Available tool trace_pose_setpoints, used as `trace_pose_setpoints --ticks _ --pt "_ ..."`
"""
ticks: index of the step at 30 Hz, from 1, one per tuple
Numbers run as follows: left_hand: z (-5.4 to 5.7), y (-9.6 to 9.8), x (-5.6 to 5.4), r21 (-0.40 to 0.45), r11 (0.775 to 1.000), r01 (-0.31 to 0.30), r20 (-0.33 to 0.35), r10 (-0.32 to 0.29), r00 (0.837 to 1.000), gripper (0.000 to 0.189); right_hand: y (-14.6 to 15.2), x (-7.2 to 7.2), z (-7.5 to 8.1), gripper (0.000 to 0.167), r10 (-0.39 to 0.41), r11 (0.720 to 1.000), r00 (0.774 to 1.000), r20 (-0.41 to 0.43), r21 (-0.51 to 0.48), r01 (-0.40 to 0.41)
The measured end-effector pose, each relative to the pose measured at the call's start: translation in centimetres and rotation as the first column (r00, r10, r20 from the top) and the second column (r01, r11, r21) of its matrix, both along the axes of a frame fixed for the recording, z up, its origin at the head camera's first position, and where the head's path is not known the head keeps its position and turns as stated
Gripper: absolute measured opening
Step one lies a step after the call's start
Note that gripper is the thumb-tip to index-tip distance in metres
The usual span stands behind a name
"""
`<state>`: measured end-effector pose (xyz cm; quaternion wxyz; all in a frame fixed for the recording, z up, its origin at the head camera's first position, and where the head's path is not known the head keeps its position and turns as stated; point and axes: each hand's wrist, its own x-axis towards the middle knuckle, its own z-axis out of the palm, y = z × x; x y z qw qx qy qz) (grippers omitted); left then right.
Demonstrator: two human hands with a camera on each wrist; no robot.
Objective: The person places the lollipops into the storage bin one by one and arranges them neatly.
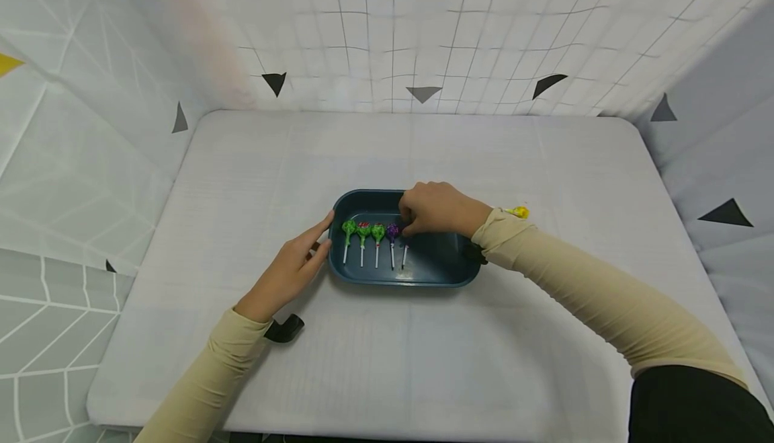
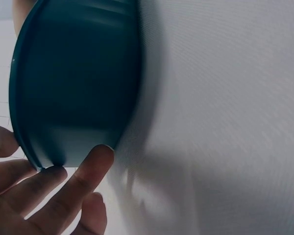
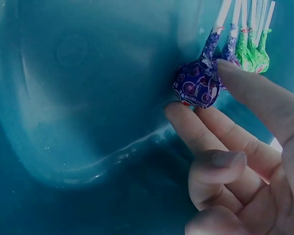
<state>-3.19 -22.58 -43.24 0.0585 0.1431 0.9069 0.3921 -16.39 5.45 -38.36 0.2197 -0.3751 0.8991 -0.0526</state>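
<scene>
In the head view, a dark blue-green tray (image 1: 444,265) lies on the white table, holding several wrapped lollipops in a row, sticks toward the person. Three have green wrappers, the middle one (image 1: 363,230) marked with red; beside them is a purple lollipop (image 1: 392,232). At the row's right end my right hand (image 1: 438,208) pinches another purple lollipop (image 3: 196,85) by its wrapped head; the head view shows mainly its stick. My left hand (image 1: 293,268) touches the tray's left end with extended fingers, its fingertips (image 2: 100,156) against the outer wall.
A yellow-wrapped lollipop (image 1: 519,212) lies on the table (image 1: 363,362) right of the tray, close to the right sleeve. Dark wrist gear (image 1: 284,329) shows under the left wrist. White patterned cloth walls (image 1: 393,26) stand behind and on both sides.
</scene>
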Motion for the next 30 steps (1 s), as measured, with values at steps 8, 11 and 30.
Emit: trace_pose_setpoints --ticks 8,11,30 --pt "-0.17 -0.01 -0.04 -0.001 1.000 -0.001 -0.005 0.001 1.000 0.056 -0.03 0.04 -0.07 0.020 0.006 1.000 1.000 0.008 -0.005 -0.006" --pt "-0.23 -0.02 -0.06 -0.001 1.000 -0.001 -0.005 0.001 1.000 0.056 -0.02 0.04 -0.03 0.021 0.005 1.000 1.000 0.010 -0.005 -0.004" --pt "-0.16 0.01 -0.06 -0.001 1.000 0.001 -0.021 -0.001 1.000 0.056 0.01 0.07 0.37 0.023 -0.014 1.000 1.000 0.024 -0.001 0.014"
